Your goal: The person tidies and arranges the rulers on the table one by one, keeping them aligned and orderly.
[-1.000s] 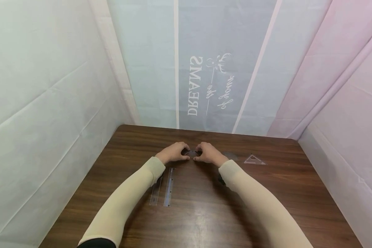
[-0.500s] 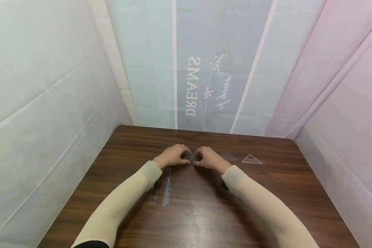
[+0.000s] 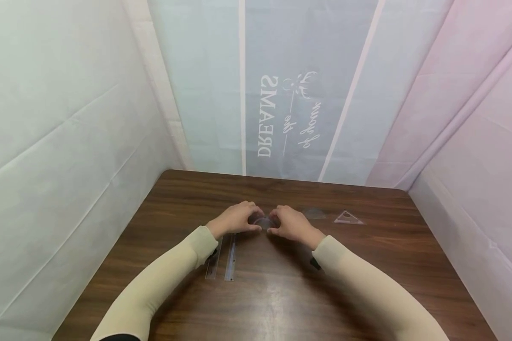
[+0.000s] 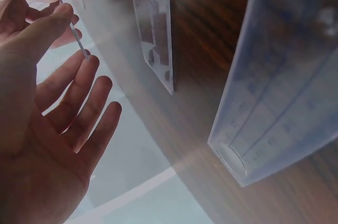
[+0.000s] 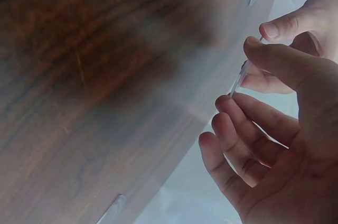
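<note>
Both hands meet at the middle of the brown wooden table [image 3: 281, 303]. Between them is a small clear plastic protractor [image 3: 263, 221], held just over the tabletop. My left hand [image 3: 241, 219] pinches its left end and my right hand [image 3: 291, 223] pinches its right end. In the left wrist view the left hand [image 4: 58, 108] has thumb and fingers closed on the thin clear edge of the protractor [image 4: 80, 44]. The right wrist view shows the right hand [image 5: 264, 129] pinching the same thin edge of the protractor [image 5: 237, 80]. Most of its face is hidden by the fingers.
Two clear rulers [image 3: 230, 252] [image 3: 213, 263] lie side by side near my left forearm, close up as rulers [image 4: 156, 28] [image 4: 280, 102]. A clear set square [image 3: 348, 218] and another faint clear piece [image 3: 315, 213] lie right of my right hand. Fabric walls close in three sides.
Both hands, still holding the clear protractor between them, have drawn a little toward me over the table. The rulers and set square have not moved.
</note>
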{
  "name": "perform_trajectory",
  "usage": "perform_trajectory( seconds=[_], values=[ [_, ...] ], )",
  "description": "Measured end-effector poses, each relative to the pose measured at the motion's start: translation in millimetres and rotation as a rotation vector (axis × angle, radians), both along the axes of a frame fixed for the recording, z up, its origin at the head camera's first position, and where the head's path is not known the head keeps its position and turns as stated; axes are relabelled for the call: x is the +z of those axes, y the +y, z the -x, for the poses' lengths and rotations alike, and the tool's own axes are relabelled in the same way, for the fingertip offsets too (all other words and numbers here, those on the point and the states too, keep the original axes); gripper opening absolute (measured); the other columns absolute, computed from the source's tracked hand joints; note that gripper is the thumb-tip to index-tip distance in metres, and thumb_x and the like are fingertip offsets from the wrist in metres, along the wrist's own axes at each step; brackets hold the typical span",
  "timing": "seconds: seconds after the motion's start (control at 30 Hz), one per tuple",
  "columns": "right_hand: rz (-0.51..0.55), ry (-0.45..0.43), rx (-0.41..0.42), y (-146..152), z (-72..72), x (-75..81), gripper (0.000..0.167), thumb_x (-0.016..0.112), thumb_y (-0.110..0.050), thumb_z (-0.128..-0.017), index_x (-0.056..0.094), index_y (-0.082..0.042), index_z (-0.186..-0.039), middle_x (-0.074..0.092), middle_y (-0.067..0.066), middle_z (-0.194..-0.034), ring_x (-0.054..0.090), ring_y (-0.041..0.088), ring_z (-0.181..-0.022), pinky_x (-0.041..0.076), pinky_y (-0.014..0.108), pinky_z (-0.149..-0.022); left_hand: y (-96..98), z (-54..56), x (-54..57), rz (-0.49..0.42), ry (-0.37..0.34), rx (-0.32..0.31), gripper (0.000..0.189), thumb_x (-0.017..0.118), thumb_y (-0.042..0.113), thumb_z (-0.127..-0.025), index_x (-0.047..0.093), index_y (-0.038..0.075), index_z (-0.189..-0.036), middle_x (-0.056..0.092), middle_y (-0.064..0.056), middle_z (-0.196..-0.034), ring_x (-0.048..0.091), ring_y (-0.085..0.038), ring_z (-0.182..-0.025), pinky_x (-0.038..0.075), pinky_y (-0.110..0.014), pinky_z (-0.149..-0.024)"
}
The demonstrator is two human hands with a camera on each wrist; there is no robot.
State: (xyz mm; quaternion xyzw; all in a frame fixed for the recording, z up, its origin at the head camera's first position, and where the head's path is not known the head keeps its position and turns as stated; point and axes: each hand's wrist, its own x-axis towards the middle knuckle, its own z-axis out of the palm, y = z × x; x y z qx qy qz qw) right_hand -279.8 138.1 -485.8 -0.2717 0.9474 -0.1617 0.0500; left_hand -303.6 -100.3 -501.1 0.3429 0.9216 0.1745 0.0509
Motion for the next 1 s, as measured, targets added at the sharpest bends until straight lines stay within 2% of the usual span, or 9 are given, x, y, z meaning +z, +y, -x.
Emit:
perform_trajectory(
  seconds=[0.3,0.53,0.83,1.0],
  values=[
    [0.004,0.031,0.040,1.1,-17.0,-1.9,0.043,0.087,-0.034,-0.094,0.074,-0.010,-0.127,0.069,0.003,-0.116,0.065,0.018,-0.097,0.058,0.040,-0.077,-3.3,-18.5,-0.3,0.000,0.036,-0.004,0.048,0.082,0.045,-0.097,0.072,0.018,-0.135,0.069,0.003,-0.124,0.063,-0.015,-0.113,0.056,-0.037,-0.096],
    [0.021,0.068,0.066,2.5,-30.0,-2.5,0.041,0.088,-0.035,-0.093,0.074,-0.012,-0.123,0.070,0.001,-0.115,0.067,0.017,-0.099,0.059,0.038,-0.077,-7.0,-30.6,0.9,-0.003,0.065,-0.034,0.047,0.082,0.045,-0.097,0.073,0.018,-0.134,0.069,0.004,-0.125,0.063,-0.015,-0.115,0.057,-0.037,-0.097],
    [0.032,0.070,0.075,3.5,-44.7,-4.6,0.042,0.089,-0.037,-0.091,0.074,-0.013,-0.122,0.068,-0.002,-0.109,0.060,0.010,-0.088,0.053,0.033,-0.070,-7.9,-47.7,4.8,0.013,0.056,-0.050,0.050,0.082,0.047,-0.096,0.072,0.017,-0.135,0.070,0.003,-0.128,0.064,-0.016,-0.119,0.057,-0.037,-0.099],
    [0.040,0.081,0.104,3.1,-53.9,-6.7,0.042,0.089,-0.039,-0.091,0.074,-0.014,-0.121,0.068,-0.002,-0.108,0.061,0.010,-0.088,0.054,0.033,-0.071,-10.0,-58.2,4.0,0.021,0.057,-0.049,0.051,0.083,0.048,-0.095,0.072,0.018,-0.134,0.069,0.005,-0.128,0.063,-0.015,-0.119,0.056,-0.037,-0.100]
  ],
)
